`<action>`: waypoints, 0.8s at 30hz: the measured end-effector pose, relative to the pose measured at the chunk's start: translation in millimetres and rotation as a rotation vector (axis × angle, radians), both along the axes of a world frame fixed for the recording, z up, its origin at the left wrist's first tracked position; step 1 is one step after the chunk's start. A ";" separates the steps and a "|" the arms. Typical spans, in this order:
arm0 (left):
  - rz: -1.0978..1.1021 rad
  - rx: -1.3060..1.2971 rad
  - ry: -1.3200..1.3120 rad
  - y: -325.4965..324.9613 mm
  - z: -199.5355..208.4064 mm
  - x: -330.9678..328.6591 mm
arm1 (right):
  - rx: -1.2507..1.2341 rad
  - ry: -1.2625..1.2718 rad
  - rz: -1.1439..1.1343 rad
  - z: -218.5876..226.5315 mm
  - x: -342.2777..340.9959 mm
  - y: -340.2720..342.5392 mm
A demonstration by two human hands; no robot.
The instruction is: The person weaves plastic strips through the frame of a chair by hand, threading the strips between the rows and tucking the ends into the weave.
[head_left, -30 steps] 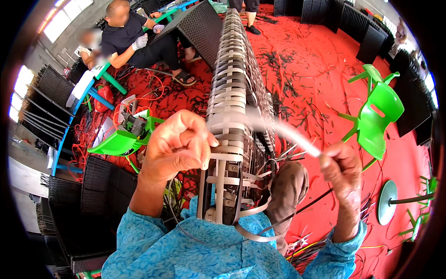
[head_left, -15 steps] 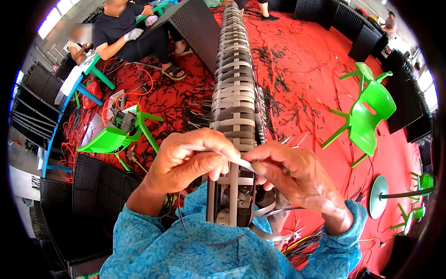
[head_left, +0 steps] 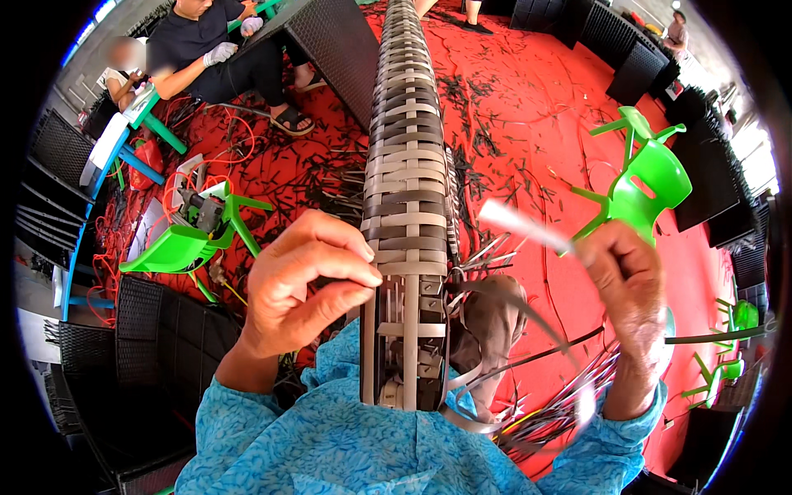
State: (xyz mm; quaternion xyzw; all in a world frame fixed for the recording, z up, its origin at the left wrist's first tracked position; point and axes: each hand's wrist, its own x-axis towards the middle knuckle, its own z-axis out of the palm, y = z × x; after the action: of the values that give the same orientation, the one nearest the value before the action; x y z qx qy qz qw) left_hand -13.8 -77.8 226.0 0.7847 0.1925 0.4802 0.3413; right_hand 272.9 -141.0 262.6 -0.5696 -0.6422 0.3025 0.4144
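Note:
A long frame wound with woven grey and dark flat plastic strips (head_left: pixel 406 173) stretches away from my lap. Its near end is only partly covered, with a lengthwise strip and inner parts showing. My left hand (head_left: pixel 305 285) is at the left edge of this end, fingers loosely curled, tips apart, nothing visible in them. Out to the right, my right hand (head_left: pixel 623 276) pinches a pale flat weaving strip (head_left: pixel 524 223), its free end blurred by motion. Strip loops hang between my right hand and the near end of the frame.
Green plastic chairs stand right (head_left: pixel 648 186) and left, the left one bearing a tool (head_left: pixel 200 210). A gloved person sits at the far left beside a dark woven panel (head_left: pixel 326 62). Strip scraps litter the red floor (head_left: pixel 528 124). A bundle of strips (head_left: pixel 561 396) lies by my right arm.
My right hand has swung away to the right, carrying the strip from above the frame. My left hand has let go of the strip and shifted slightly left and down.

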 end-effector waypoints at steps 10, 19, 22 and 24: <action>0.188 0.116 0.211 -11.0 -2.4 7.5 | -0.067 -0.163 0.106 28.3 -20.1 4.3; 0.225 0.140 0.316 -18.8 4.3 6.5 | -0.353 0.061 0.148 5.3 -27.4 10.0; 0.297 0.138 0.322 -23.7 3.9 5.8 | -0.465 0.299 0.132 -7.8 -32.5 9.9; 0.262 0.063 0.285 -22.0 5.2 3.0 | -0.490 0.382 0.116 -15.9 -34.8 9.0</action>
State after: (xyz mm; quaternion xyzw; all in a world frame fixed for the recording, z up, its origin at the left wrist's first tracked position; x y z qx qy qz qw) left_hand -10.8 -99.8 231.2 0.8233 0.3245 0.4102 0.2205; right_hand 238.1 -132.1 246.7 -0.5478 -0.4920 0.5728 0.3602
